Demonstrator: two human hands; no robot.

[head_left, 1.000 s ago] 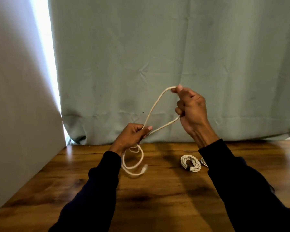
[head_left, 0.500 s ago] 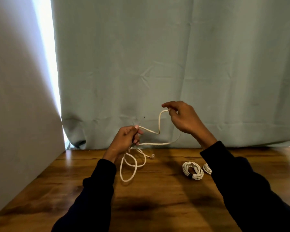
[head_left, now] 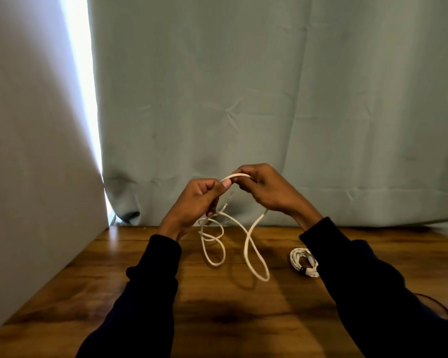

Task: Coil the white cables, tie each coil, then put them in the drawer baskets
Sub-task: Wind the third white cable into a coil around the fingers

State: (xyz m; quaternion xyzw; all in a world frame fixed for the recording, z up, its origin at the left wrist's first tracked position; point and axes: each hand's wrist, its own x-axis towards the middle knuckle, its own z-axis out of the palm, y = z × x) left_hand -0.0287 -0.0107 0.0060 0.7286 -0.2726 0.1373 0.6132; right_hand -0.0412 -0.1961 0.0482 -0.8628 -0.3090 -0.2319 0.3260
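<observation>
On the far left stands a pale flat panel [head_left: 36, 151], and a narrow strip of bright light [head_left: 82, 86] shows between it and the grey-green curtain [head_left: 269, 99] that hangs behind the whole scene. Below them is the brown wooden desk [head_left: 217, 319], which fills the lower part of the view. The left hand [head_left: 194, 200] is raised above the far edge of the desk, in a dark sleeve [head_left: 150, 280]. Its grip is closed: the fingers are curled and the thumb presses the white cable [head_left: 248, 244] against them. A short arc of this cable goes from the left hand over to the right hand [head_left: 267, 189], and the two hands are very near to each other, almost touching at the fingertips. Under the left hand, several small loops of the cable hang down, and one longer loop hangs under the gap between the hands; the lowest parts are close to the desk surface, but I cannot tell if they touch it. The grip of the right hand is also closed, with the fingers bent around the other end of the arc. Further right, a finished coil [head_left: 304, 262] of white cable lies flat on the desk, tied with a dark band, just beside the right forearm, which covers a part of it. At the right edge, a thin dark cord [head_left: 435, 302] lies on the desk.
</observation>
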